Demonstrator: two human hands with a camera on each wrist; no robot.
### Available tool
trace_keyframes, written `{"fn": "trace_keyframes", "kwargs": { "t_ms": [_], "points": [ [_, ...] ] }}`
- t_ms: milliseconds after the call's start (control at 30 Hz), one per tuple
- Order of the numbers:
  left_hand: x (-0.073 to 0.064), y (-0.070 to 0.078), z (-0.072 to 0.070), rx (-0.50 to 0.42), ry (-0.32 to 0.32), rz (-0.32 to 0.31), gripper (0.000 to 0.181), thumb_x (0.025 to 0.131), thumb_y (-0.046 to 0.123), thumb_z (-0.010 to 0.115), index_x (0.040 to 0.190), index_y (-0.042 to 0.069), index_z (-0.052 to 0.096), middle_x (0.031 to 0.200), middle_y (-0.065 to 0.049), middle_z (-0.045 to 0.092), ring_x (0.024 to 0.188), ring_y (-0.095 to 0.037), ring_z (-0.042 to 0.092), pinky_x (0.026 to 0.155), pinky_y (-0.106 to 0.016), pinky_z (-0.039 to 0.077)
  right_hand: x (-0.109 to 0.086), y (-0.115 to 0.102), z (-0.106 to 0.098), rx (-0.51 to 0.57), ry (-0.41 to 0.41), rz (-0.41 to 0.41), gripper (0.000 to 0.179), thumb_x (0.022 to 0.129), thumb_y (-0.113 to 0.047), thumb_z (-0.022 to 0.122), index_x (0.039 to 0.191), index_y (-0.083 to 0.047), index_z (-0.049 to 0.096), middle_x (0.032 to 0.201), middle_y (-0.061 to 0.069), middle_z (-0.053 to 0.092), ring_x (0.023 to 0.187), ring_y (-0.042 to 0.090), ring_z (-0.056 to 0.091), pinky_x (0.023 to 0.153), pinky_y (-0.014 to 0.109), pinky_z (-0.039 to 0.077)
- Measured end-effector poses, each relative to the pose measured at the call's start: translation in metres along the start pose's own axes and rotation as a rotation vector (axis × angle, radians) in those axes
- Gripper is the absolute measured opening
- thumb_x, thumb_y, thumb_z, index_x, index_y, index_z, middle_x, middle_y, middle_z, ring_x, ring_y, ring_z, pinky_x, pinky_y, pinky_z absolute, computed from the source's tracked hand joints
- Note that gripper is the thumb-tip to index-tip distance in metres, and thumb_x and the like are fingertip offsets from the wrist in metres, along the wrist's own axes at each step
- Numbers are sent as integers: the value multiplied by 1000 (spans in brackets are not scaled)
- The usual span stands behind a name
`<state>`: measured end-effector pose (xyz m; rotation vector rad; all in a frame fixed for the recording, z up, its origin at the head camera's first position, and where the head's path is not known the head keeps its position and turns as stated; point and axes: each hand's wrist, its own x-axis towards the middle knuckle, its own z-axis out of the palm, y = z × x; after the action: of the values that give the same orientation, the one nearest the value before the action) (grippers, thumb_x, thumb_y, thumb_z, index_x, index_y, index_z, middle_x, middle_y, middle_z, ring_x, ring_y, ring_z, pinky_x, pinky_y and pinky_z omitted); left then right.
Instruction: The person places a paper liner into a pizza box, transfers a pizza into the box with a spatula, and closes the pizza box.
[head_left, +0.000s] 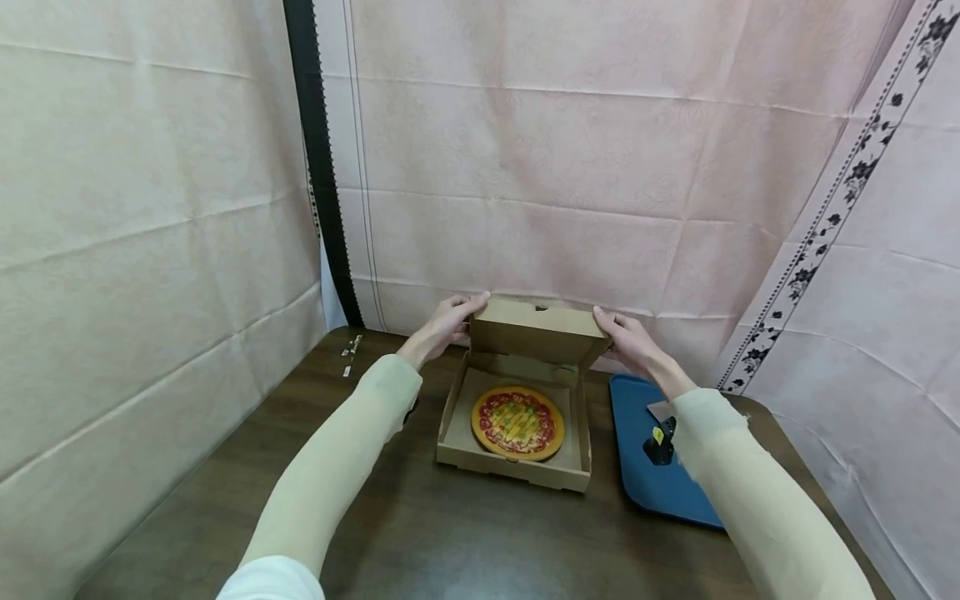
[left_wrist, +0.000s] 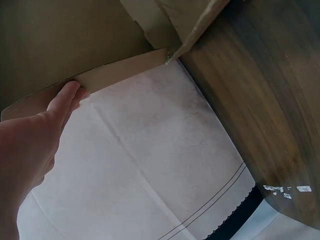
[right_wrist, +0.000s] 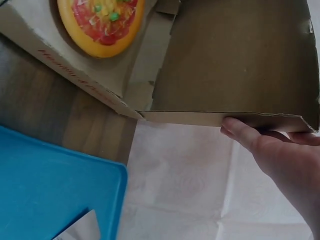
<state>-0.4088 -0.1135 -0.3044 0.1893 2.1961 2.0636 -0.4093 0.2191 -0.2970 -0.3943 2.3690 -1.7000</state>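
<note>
A cardboard pizza box [head_left: 513,473] stands on the table with its lid [head_left: 536,340] raised and tilted up at the back. Inside lies a round pizza [head_left: 517,423] with a yellow crust and red, yellow and green topping, on a brown liner. My left hand [head_left: 446,323] grips the lid's left side; in the left wrist view the hand [left_wrist: 35,145] has its fingertips at the edge of the side flap. On the opposite side my right hand [head_left: 633,343] holds the lid's right edge, and the right wrist view shows that hand [right_wrist: 287,162] with fingers against the flap.
Right of the box lies a blue tray [head_left: 633,467], partly under my right forearm. It bears a black object [head_left: 658,448] with a yellow mark and a pale flat piece [head_left: 660,411]. White scraps [head_left: 347,370] stick to the table [head_left: 375,517] at far left. Hanging cloth [head_left: 525,167] surrounds the table.
</note>
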Motion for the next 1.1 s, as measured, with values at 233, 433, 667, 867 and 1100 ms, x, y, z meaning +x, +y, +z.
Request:
{"fn": "trace_keyframes", "kwargs": {
  "t_ms": [233,433,667,867,1100],
  "points": [
    [-4,-8,-10,109,-42,28,45,89,45,66,104,7,48,124,-9,51,118,-23,51,107,-48,42,-12,9,3,-68,-9,-19,68,99,-52,42,142,1,38,129,20,47,99,9,59,96,36,52],
    [-12,-12,-18,170,-91,38,42,86,36,72,109,4,59,125,-14,57,121,-28,55,109,-48,41,-22,18,5,-147,-18,-60,67,100,-47,45,148,-2,35,127,19,51,101,5,57,105,49,44],
    [-23,-21,-26,346,-118,58,47,81,38,77,113,6,66,122,-11,62,113,-25,59,102,-45,47,-33,28,9,-255,-39,-146,54,100,-39,50,141,-3,48,129,22,57,97,4,58,89,34,52],
    [-30,-29,-29,476,-151,81,43,76,38,82,107,11,70,109,-7,68,105,-22,61,95,-39,48,-41,38,14,-374,-54,-200,49,99,-38,53,137,-8,55,141,17,53,113,20,57,89,32,50],
    [-38,-35,-27,596,-220,122,48,74,38,83,115,15,70,119,0,69,120,-21,58,104,-43,45,-50,48,16,-453,-113,-230,50,99,-37,53,139,-7,52,152,19,38,145,40,26,107,56,38]
  ]
}}
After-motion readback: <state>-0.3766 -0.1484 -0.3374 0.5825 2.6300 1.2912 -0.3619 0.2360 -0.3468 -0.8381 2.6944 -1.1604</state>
